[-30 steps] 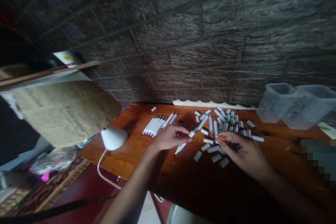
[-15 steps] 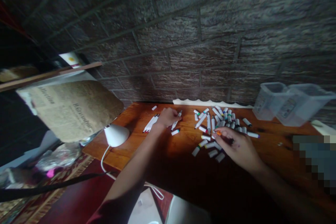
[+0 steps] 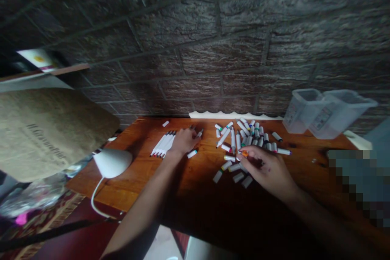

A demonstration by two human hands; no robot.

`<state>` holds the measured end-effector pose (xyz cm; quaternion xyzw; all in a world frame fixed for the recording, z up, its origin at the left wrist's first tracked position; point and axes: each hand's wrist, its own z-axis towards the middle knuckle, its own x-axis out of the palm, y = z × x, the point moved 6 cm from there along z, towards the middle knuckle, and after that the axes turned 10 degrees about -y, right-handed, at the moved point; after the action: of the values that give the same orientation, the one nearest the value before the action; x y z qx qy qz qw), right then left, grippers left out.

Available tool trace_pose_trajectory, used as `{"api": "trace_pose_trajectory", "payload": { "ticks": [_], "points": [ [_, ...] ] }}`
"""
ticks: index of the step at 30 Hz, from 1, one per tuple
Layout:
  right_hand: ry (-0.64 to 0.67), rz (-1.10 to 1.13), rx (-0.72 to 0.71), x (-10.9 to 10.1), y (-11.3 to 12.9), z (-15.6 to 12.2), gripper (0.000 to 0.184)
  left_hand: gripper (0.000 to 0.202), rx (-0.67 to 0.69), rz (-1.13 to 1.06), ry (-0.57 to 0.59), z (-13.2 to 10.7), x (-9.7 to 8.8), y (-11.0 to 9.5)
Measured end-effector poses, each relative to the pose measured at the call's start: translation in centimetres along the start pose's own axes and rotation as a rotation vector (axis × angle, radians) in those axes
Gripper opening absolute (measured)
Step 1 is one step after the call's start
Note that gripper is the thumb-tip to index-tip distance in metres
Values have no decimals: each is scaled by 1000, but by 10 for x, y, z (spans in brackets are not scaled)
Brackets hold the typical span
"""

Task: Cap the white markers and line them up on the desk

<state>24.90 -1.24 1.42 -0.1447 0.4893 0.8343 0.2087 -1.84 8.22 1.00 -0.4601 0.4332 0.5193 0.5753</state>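
Observation:
My left hand [image 3: 183, 140] is closed over a white marker [image 3: 200, 133] that lies on the wooden table; its dark tip shows past the fingers, the rest is hidden. To this hand's left, several white markers [image 3: 163, 144] lie side by side in a slanted row. A short white cap with a teal band [image 3: 192, 153] lies just below its fingers. My right hand [image 3: 268, 168] pinches a small orange-ended piece [image 3: 244, 153], perhaps a marker cap, at the edge of a loose pile of white markers and caps [image 3: 233, 140].
Two clear plastic bins [image 3: 327, 120] stand at the back right by the brick wall. A white lamp base [image 3: 114, 163] with a brown paper shade [image 3: 51, 130] is at the left. One loose cap [image 3: 165, 123] lies at the table's back left.
The view has turned to the right. My left hand has spread further over the marker beside the row, covering more of it. My right hand keeps its pinch on the orange-ended piece.

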Motion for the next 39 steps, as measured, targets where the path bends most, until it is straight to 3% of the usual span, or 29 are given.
{"api": "trace_pose_trajectory", "payload": {
  "ticks": [4,9,15,21,28,35,39],
  "points": [
    [-9,1,21,-1,-4,0,24,39,1,23,-25,-5,-6,3],
    [21,3,29,4,-7,-2,24,40,27,30,-164,-7,-17,11],
    [7,-16,23,0,-4,-2,26,29,-14,35,-80,-8,-7,13],
    [20,-21,28,0,-1,-4,27,35,-93,31,-35,-13,-2,14],
    [34,-26,25,2,-1,-2,27,44,-247,27,25,-20,-8,17],
    [32,-34,34,0,-2,-3,28,43,33,-69,-19,-14,-2,9],
    [43,-32,37,1,-3,-4,29,37,64,-84,-4,-14,1,10]
  ]
}}
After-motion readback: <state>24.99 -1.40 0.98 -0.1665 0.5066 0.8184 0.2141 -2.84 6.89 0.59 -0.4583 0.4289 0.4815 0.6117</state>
